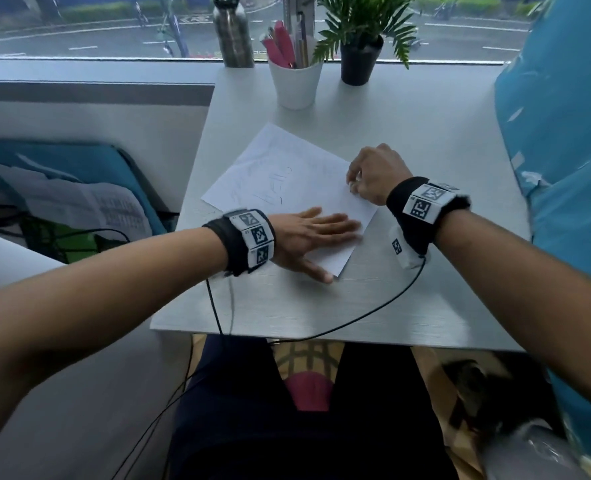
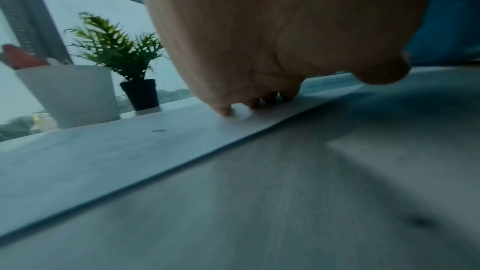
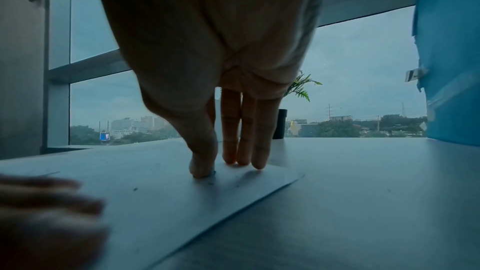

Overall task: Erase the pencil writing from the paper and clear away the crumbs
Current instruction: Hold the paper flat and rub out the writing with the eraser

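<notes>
The left forearm reaches in from the near edge of the table (image 1: 425,299), and the left hand (image 1: 309,237) lies flat with straight, spread fingers on the near corner of the paper (image 1: 308,157), pinning it. Just beyond it, at the sheet's right edge, the right hand (image 1: 373,174) is curled, its fingertips pinching a small white eraser (image 1: 353,184) against the page. The pencil writing (image 1: 277,185) still reads clearly, off to the left of the right hand and beyond the left fingertips, so the rubbing seems hardly begun. Only one corner is held, so a hard stroke toward the far, free end would probably buckle or crease the sheet, or swing it round under the palm. The left fingers could also smear graphite if they slide. Sweeping crumbs away from the hands risks sending them toward the white cup (image 1: 296,84) of pens beyond the right hand.
</notes>
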Motion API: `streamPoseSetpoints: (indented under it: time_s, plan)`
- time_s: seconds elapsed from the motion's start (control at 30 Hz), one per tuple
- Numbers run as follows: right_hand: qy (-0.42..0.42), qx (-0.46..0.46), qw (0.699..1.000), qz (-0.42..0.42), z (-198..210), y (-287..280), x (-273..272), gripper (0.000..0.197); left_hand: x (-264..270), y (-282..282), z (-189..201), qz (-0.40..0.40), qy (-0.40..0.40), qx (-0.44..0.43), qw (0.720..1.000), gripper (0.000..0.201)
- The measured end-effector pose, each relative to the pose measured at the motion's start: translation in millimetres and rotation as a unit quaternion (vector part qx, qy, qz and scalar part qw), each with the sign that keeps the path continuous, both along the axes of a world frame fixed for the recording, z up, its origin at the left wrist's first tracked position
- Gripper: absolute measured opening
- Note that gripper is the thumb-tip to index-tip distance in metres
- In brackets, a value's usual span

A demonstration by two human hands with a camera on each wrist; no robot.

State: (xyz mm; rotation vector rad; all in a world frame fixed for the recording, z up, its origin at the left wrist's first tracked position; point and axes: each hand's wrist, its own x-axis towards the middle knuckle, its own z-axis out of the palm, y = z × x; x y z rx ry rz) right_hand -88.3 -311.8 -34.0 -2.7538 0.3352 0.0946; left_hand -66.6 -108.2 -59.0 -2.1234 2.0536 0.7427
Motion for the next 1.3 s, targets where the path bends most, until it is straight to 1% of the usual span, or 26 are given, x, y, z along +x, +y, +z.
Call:
streamPoseSetpoints:
  time_s: [0.07, 0.13, 0.17, 0.23, 0.27, 0.3, 0.33, 0.37, 0.43, 0.47, 0.5, 0.53, 0.6, 0.7, 0.77, 0.8, 0.83, 0.9, 0.93, 1.0, 1.07, 1.17, 1.3]
  plan:
    - [-0.003, 0.001, 1.0, -0.002, 1, 2, -1, 0.018, 17, -4, 2, 0.05, -0.019, 0.01, 0.999, 0.09]
    - [0.004, 0.0, 1.0, -0.003, 5, 3, -1, 0.017, 39, -7, 7, 0.118, -0.04, 0.035, 0.992, 0.091]
    - [0.008, -0.002, 1.0, -0.005, 7, 4, -1, 0.016, 49, -7, 9, 0.155, -0.057, 0.052, 0.985, 0.092]
    - [0.01, -0.005, 1.0, -0.007, 9, 5, -1, 0.017, 66, -8, 12, 0.234, -0.106, 0.081, 0.963, 0.098]
    - [0.01, -0.006, 1.0, -0.01, 9, 6, -1, 0.017, 69, -9, 14, 0.265, -0.134, 0.084, 0.951, 0.103]
    - [0.01, -0.009, 1.0, -0.012, 9, 7, -2, 0.017, 68, -11, 15, 0.274, -0.151, 0.076, 0.947, 0.107]
    - [0.01, -0.013, 1.0, -0.012, 8, 7, -2, 0.017, 61, -12, 16, 0.255, -0.154, 0.058, 0.953, 0.11]
    - [0.01, -0.015, 1.0, -0.01, 8, 8, -2, 0.016, 51, -13, 15, 0.212, -0.14, 0.037, 0.966, 0.11]
    - [0.015, -0.02, 1.0, -0.002, 8, 8, -3, 0.015, 30, -11, 11, 0.111, -0.071, 0.022, 0.991, 0.105]
    - [0.018, -0.022, 1.0, 0.0, 9, 8, -3, 0.015, 23, -9, 8, 0.086, -0.035, 0.023, 0.995, 0.1]
    - [0.02, -0.023, 1.0, -0.002, 10, 9, -3, 0.014, 23, -7, 5, 0.083, -0.015, 0.023, 0.996, 0.096]
    - [0.021, -0.022, 1.0, -0.005, 11, 9, -3, 0.014, 29, -5, 3, 0.1, -0.015, 0.021, 0.995, 0.094]
    - [0.021, -0.021, 0.999, -0.015, 13, 11, -5, 0.016, 51, 0, 2, 0.176, -0.045, 0.031, 0.983, 0.096]
    - [0.021, -0.029, 0.999, -0.022, 14, 12, -7, 0.018, 86, 6, 8, 0.301, -0.063, 0.077, 0.948, 0.099]
    - [0.021, -0.036, 0.999, -0.019, 15, 13, -8, 0.018, 93, 8, 16, 0.341, -0.095, 0.085, 0.932, 0.104]
    - [0.021, -0.04, 0.999, -0.017, 15, 14, -8, 0.018, 91, 10, 19, 0.337, -0.095, 0.069, 0.934, 0.106]
    - [0.022, -0.042, 0.999, -0.016, 15, 14, -8, 0.018, 87, 12, 20, 0.316, -0.078, 0.043, 0.945, 0.107]
    - [0.02, -0.049, 0.999, -0.012, 15, 14, -10, 0.017, 79, 20, 19, 0.265, -0.018, 0.009, 0.964, 0.107]
    - [0.022, -0.049, 0.999, -0.01, 15, 14, -11, 0.017, 76, 27, 16, 0.251, 0.003, 0.006, 0.968, 0.106]
    - [0.023, -0.045, 0.999, 0.005, 16, 16, -12, 0.017, 73, 38, 9, 0.256, 0.016, 0.005, 0.967, 0.105]
    - [0.01, -0.043, 0.999, 0.012, 14, 19, -13, 0.015, 72, 40, 4, 0.273, -0.006, -0.001, 0.962, 0.103]
    - [-0.015, -0.008, 1.0, 0.011, 10, 24, -18, 0.014, 62, 29, 4, 0.293, -0.077, 0.002, 0.953, 0.103]
    - [0.005, -0.004, 1.0, 0.021, 4, 28, -30, 0.012, 47, 9, 6, 0.328, -0.153, 0.003, 0.932, 0.093]
